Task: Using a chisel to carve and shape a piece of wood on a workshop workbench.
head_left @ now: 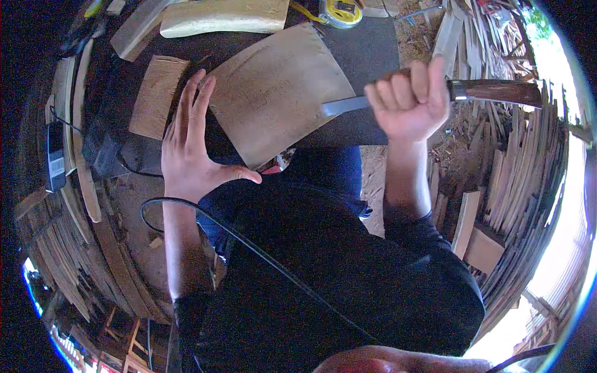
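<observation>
Head view: grips a bladed tool [345, 107] in the right hand [409, 102], with fingers curled in around it by the table's right edge. Cannot make out the exact part inside that grip. Shows the blade to the left of the curled fingers, tip over the right side of a brown board [280, 93], and the wooden handle [504, 92] to their right, beyond the table's edge. Spreads the left hand [191, 140] wide, fingertips just beside the board's left corner, thumb near its lowest corner, by the near edge of the dark table [373, 56]. Cannot tell contact from a slight gap there. Shows a wood block [152, 102] just left of those fingers; toward the table's far edge, a pale wood piece [224, 22] and a yellow tape measure [342, 12].
</observation>
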The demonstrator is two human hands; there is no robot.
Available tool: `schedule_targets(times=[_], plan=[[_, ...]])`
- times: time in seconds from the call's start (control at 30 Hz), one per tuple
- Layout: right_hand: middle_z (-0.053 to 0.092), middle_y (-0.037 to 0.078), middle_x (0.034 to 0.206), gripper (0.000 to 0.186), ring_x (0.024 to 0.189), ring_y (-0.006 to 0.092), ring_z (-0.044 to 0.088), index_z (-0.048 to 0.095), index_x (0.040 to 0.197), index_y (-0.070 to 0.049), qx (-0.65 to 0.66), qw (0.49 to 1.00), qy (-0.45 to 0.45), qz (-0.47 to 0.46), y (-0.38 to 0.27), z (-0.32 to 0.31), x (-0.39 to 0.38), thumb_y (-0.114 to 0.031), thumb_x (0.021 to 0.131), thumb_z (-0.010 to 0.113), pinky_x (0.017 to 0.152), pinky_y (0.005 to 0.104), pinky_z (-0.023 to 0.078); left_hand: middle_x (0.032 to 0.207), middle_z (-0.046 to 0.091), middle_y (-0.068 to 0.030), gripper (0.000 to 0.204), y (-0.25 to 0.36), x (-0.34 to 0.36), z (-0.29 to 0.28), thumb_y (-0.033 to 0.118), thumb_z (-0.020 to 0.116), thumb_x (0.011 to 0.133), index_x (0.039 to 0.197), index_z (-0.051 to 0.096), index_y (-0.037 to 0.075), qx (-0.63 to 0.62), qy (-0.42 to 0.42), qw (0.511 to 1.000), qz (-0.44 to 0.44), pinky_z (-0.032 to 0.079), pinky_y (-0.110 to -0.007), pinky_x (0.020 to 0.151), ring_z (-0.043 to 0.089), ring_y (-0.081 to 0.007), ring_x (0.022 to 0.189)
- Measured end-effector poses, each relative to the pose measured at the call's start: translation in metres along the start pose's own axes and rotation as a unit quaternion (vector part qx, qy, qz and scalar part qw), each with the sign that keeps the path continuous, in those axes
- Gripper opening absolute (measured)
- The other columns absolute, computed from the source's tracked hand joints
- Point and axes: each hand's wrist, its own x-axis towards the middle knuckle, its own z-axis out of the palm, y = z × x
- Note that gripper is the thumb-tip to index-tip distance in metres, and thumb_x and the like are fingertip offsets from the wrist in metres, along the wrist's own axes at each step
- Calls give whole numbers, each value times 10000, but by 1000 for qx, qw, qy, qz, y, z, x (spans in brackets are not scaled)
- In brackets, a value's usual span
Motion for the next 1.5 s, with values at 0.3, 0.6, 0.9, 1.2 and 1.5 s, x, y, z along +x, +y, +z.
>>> schedule_targets(times=[0.3, 0.6, 0.9, 1.2, 1.5], plan=[[204, -43, 492, 536, 490, 125, 138, 308, 636, -186, 55, 996, -60, 24, 15, 12, -4, -489, 1072, 238, 549, 310, 198, 1519, 394, -180, 1394, 0, 0, 0, 737, 769, 378, 1530, 294, 110, -22, 9, 1000, -5, 420, -505, 1079, 436, -421, 1352], [174, -48, 493, 562, 466, 126, 112, 310, 614, -196, 45, 999, 8, 11, 12, 6, -15, -559, 1043, 277, 528, 320, 192, 1543, 375, -152, 1393, 5, 5, 5, 548, 845, 332, 1533, 284, 119, -27, -15, 999, -34, 399, -479, 1114, 410, -405, 1376], [164, -54, 469, 553, 459, 122, 108, 314, 622, -212, -2, 1000, -19, 1, 0, 8, -7, -531, 1061, 210, 506, 318, 197, 1558, 359, -128, 1326, -2, 1, -3, 382, 900, 373, 1525, 304, 112, -35, -21, 998, -56, 380, -455, 1138, 375, -364, 1409], [224, -44, 492, 543, 457, 127, 137, 300, 638, -190, 48, 991, -117, 38, 51, 45, -2, -500, 1071, 193, 500, 307, 204, 1561, 360, -105, 1260, -5, -3, -7, 370, 899, 434, 1530, 320, 143, -42, -23, 998, -41, 383, -450, 1134, 383, -353, 1407], [253, -49, 495, 522, 456, 115, 146, 347, 663, -186, -1, 993, -106, -44, 30, 40, -6, -470, 1079, 209, 498, 299, 207, 1602, 308, -59, 1239, -4, 1, -7, 207, 905, 502, 1555, 257, 131, -56, -49, 995, -64, 278, -413, 1206, 290, -283, 1474]])
